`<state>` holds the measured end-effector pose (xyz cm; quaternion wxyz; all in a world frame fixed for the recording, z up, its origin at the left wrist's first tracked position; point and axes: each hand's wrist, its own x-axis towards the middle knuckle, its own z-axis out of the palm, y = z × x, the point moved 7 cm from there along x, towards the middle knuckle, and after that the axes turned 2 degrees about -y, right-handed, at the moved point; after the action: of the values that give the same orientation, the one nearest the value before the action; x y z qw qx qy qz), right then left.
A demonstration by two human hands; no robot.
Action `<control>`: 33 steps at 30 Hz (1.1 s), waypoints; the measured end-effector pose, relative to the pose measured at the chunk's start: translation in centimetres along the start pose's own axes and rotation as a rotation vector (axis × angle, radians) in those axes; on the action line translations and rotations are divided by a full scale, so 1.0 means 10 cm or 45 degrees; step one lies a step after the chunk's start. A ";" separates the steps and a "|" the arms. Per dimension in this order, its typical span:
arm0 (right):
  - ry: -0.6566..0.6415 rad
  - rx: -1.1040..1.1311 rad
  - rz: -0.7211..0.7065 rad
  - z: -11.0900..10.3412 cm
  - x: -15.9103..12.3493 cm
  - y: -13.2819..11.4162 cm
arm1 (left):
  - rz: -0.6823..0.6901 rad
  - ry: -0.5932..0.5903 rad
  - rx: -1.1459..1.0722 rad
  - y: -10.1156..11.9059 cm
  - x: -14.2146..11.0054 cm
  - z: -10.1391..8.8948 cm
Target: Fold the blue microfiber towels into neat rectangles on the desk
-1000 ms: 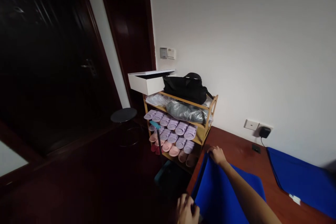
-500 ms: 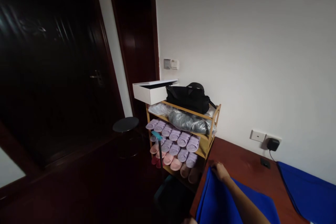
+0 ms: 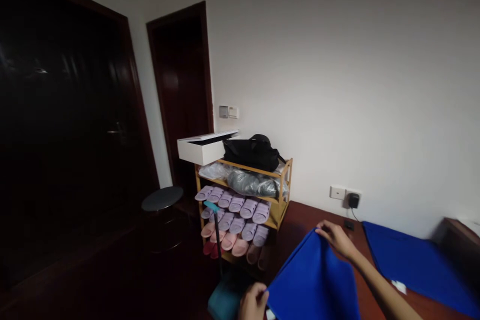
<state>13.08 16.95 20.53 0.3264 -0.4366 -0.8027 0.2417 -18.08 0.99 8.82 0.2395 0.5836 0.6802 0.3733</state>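
A blue cloth hangs raised between my two hands, its top edge slanting up from left to right above the reddish-brown table. At its lower left corner, the fingers of my left hand are pinched on the edge, close to a small white tag. My right hand pinches the upper corner between thumb and fingers. The lower part of the cloth runs out of the picture. Flat on the table to the right lies a second blue cloth with a white label.
Beyond the table's left end stands a wooden shoe rack with lilac and pink slippers, a black bag and a white box. A teal dustpan and a round stool are on the left. A black plug sits in the wall socket.
The cloth has been lifted from the table and its edge drawn taut between my hands. My left hand, nearly out of view half a second ago, shows again. The view has tilted upward.
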 end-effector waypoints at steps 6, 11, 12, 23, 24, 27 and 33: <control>0.319 0.179 0.007 -1.13 -0.77 -0.46 | 0.277 0.047 -0.344 1.13 0.07 -0.64; 0.572 0.166 -0.009 -1.82 -1.47 -0.85 | 0.466 0.004 -0.377 2.05 -0.08 -1.08; 0.597 0.161 -0.016 -1.92 -1.60 -0.92 | 0.501 -0.009 -0.367 2.19 -0.09 -1.13; 0.775 0.149 0.047 -2.39 -2.50 -1.15 | 0.673 -0.235 -0.299 3.19 -0.17 -1.07; 0.776 0.145 0.046 -2.40 -2.54 -1.16 | 0.666 -0.253 -0.310 3.21 -0.18 -1.05; 0.756 0.117 0.048 -2.40 -2.67 -1.23 | 0.683 -0.259 -0.301 3.26 -0.22 -1.03; 0.692 0.085 0.086 -2.34 -2.92 -1.36 | 0.840 -0.096 -0.150 3.27 -0.34 -0.99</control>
<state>34.72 -12.51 36.25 0.5360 -0.5009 -0.6622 0.1527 -4.82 -3.27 40.22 0.1641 0.7709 0.4225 0.4475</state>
